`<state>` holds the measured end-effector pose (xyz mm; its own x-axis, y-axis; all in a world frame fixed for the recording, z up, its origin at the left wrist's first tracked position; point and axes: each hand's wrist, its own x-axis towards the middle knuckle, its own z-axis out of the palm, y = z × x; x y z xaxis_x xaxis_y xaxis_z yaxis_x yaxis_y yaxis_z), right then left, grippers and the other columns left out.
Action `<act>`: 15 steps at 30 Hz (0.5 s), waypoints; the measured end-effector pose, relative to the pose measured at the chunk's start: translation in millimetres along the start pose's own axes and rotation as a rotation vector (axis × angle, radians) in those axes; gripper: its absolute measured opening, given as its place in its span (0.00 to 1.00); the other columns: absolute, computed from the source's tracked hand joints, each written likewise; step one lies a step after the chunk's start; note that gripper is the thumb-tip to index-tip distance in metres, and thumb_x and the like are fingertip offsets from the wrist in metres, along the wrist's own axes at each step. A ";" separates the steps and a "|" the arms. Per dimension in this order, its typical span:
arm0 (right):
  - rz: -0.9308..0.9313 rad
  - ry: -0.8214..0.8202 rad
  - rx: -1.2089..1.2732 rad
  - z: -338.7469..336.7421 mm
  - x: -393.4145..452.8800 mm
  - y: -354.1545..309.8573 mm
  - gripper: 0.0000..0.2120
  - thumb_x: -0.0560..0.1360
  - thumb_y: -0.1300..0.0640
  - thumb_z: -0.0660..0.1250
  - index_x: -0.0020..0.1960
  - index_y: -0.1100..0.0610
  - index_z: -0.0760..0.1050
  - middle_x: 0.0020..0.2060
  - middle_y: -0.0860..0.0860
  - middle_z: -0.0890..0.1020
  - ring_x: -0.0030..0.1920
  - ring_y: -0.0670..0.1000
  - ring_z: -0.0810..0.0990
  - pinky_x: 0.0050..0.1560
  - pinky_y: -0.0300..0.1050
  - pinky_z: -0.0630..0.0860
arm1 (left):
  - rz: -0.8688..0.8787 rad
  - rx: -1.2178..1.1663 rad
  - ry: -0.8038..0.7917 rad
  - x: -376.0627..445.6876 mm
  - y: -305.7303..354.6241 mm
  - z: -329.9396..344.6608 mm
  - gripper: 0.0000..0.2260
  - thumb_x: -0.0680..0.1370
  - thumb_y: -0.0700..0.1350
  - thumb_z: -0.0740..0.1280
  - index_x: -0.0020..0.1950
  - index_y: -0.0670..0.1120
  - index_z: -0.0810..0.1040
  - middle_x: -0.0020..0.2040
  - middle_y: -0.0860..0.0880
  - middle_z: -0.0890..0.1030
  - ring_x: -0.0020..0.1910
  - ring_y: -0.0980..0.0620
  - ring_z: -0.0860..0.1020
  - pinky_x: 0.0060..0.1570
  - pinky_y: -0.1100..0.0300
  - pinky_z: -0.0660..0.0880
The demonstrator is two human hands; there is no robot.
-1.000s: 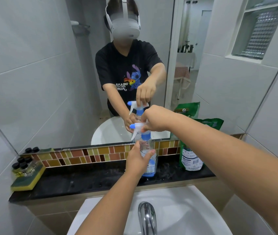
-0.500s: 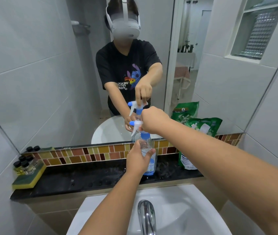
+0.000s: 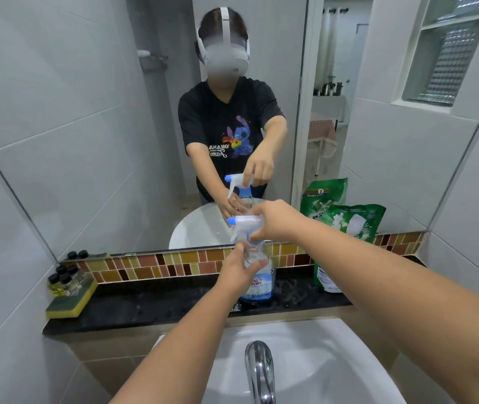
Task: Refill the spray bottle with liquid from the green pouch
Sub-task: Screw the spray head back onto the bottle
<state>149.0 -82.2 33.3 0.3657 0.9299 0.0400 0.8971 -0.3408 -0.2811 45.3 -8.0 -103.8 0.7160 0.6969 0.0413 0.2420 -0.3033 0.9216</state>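
Note:
A clear spray bottle (image 3: pixel 258 282) with a blue base and label stands upright on the black ledge (image 3: pixel 150 304) under the mirror. My left hand (image 3: pixel 239 269) wraps around its body. My right hand (image 3: pixel 276 221) grips the white trigger head (image 3: pixel 242 224), whose blue nozzle points left. The green pouch (image 3: pixel 346 228) stands upright on the ledge to the right of the bottle, leaning against the mirror, untouched; my right forearm covers its lower part.
A white sink (image 3: pixel 320 363) with a chrome tap (image 3: pixel 260 371) lies below the ledge. A yellow-green sponge (image 3: pixel 70 301) and several small black-capped bottles (image 3: pixel 64 279) sit at the ledge's left end. The mirror reflects a person and the bottle.
My right hand has shifted slightly on the trigger head, fingers now reaching down toward the bottle neck. The bottle and pouch stay where they were. The view has shifted a little.

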 end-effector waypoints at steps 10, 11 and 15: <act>-0.096 0.033 0.099 -7.7 17.6 -53.4 0.10 0.62 0.50 0.75 0.39 0.52 0.78 0.35 0.48 0.78 0.36 0.48 0.78 0.31 0.39 0.72 | 0.034 0.048 0.137 -22.4 5.5 -51.1 0.20 0.74 0.52 0.73 0.63 0.58 0.69 0.57 0.59 0.75 0.56 0.57 0.73 0.46 0.63 0.75; -0.105 0.032 0.121 -10.0 21.2 -60.8 0.11 0.62 0.50 0.75 0.39 0.52 0.78 0.35 0.48 0.78 0.35 0.48 0.78 0.31 0.39 0.71 | 0.034 0.038 0.139 -25.9 2.9 -61.1 0.24 0.74 0.51 0.74 0.66 0.58 0.68 0.57 0.60 0.74 0.56 0.59 0.73 0.43 0.68 0.73; -0.119 0.008 0.192 -9.0 39.0 -91.4 0.18 0.61 0.50 0.78 0.48 0.55 0.79 0.40 0.51 0.80 0.39 0.49 0.80 0.36 0.41 0.76 | 0.024 0.043 0.198 -42.5 -19.9 -105.5 0.30 0.72 0.51 0.75 0.71 0.57 0.67 0.60 0.62 0.72 0.58 0.62 0.71 0.45 0.73 0.69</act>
<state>83.5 -16.0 69.2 0.2625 0.9606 0.0909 0.8709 -0.1953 -0.4510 -59.0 37.1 -83.2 0.5803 0.8020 0.1418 0.2575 -0.3459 0.9023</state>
